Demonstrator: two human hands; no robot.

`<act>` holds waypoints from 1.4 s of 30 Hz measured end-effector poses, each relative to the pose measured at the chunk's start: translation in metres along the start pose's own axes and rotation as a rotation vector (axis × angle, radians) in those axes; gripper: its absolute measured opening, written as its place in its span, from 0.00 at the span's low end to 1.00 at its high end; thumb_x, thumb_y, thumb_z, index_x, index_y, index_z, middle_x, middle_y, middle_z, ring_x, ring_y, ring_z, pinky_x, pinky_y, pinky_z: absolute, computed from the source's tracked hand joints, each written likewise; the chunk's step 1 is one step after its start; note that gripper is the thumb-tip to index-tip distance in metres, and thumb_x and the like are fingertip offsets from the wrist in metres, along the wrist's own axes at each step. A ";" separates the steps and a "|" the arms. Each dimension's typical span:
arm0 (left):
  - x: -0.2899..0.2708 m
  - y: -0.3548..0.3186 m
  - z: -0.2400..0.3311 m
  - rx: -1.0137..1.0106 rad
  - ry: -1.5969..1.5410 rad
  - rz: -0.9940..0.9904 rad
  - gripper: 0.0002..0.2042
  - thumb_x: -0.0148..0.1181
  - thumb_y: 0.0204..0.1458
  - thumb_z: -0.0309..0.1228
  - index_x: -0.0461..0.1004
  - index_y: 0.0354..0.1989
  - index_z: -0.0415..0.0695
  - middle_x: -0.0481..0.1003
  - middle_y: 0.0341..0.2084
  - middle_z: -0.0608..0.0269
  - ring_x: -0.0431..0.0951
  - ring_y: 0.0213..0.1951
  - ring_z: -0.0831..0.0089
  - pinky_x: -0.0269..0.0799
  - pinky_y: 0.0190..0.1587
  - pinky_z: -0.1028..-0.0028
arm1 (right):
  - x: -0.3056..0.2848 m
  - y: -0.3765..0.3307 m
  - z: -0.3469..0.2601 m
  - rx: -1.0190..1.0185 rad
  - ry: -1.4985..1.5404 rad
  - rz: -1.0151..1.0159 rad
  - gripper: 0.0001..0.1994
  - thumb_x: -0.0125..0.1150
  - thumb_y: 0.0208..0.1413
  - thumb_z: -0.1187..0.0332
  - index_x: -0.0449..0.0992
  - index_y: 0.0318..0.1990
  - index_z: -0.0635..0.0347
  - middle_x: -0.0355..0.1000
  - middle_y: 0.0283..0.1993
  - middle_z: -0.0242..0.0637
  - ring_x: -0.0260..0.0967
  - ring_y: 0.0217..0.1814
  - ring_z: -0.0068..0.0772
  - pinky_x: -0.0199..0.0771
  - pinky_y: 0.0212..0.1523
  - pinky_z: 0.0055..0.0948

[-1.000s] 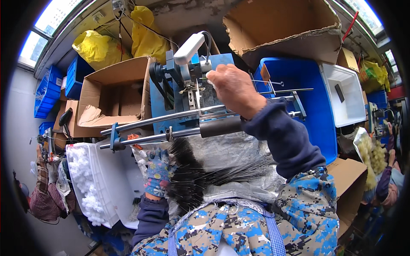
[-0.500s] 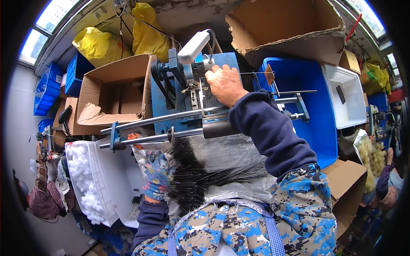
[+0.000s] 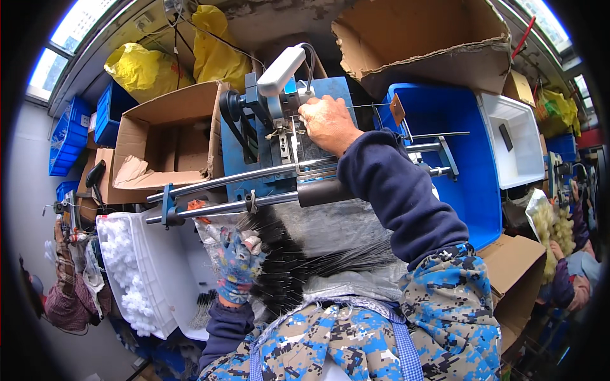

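Observation:
My right hand (image 3: 327, 122) reaches up onto the blue machine (image 3: 279, 136), its fingers curled at the metal parts under the white lever handle (image 3: 281, 70); what it holds I cannot tell. My left hand (image 3: 237, 267), in a patterned glove, rests low on a heap of black bristles (image 3: 298, 263) lying on grey sheet in my lap. Two long steel rods (image 3: 222, 190) run across in front of the machine, between the two hands. A thin wire (image 3: 368, 105) sticks out to the right of my right hand.
An open cardboard box (image 3: 168, 136) stands left of the machine, a blue bin (image 3: 457, 159) and a white tub (image 3: 518, 136) to the right. A white tray of white fluffy pieces (image 3: 130, 267) sits at lower left. Yellow bags (image 3: 143, 66) hang behind. Another person (image 3: 569, 279) is at far right.
My right hand has moved left and further in, from the rods' right part onto the machine's middle. The left hand stays on the bristles.

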State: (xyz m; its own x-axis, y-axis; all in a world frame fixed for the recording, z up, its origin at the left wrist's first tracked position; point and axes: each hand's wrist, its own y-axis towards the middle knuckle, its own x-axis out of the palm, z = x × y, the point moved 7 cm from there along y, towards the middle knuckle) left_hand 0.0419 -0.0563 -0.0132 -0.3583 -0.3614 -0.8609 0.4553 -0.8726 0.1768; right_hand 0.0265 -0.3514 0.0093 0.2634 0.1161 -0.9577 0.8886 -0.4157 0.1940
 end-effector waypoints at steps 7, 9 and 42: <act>-0.031 0.018 0.051 0.114 -0.198 0.052 0.16 0.62 0.33 0.19 0.73 0.35 0.46 0.75 0.31 0.60 0.74 0.35 0.58 0.67 0.39 0.63 | -0.021 -0.019 0.009 0.076 -0.117 0.085 0.15 0.56 0.46 0.65 0.73 0.42 0.59 0.63 0.51 0.43 0.57 0.53 0.44 0.57 0.47 0.44; -0.033 0.015 0.050 0.075 -0.244 0.071 0.17 0.61 0.33 0.17 0.73 0.35 0.45 0.75 0.31 0.60 0.74 0.33 0.60 0.68 0.37 0.64 | -0.031 -0.038 0.004 0.032 -0.116 0.128 0.24 0.62 0.42 0.61 0.69 0.46 0.67 0.52 0.58 0.47 0.53 0.55 0.47 0.56 0.50 0.47; -0.031 0.009 0.029 0.031 -0.291 0.180 0.15 0.60 0.36 0.17 0.73 0.35 0.43 0.73 0.27 0.58 0.73 0.28 0.66 0.68 0.29 0.70 | -0.029 -0.054 0.007 0.075 0.047 -0.140 0.22 0.61 0.46 0.63 0.67 0.45 0.70 0.59 0.46 0.50 0.62 0.47 0.47 0.68 0.44 0.39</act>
State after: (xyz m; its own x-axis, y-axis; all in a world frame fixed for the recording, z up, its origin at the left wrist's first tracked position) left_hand 0.0331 -0.0622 0.0289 -0.4942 -0.5849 -0.6432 0.5091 -0.7944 0.3312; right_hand -0.0322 -0.3388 0.0246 0.1582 0.2191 -0.9628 0.8879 -0.4581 0.0416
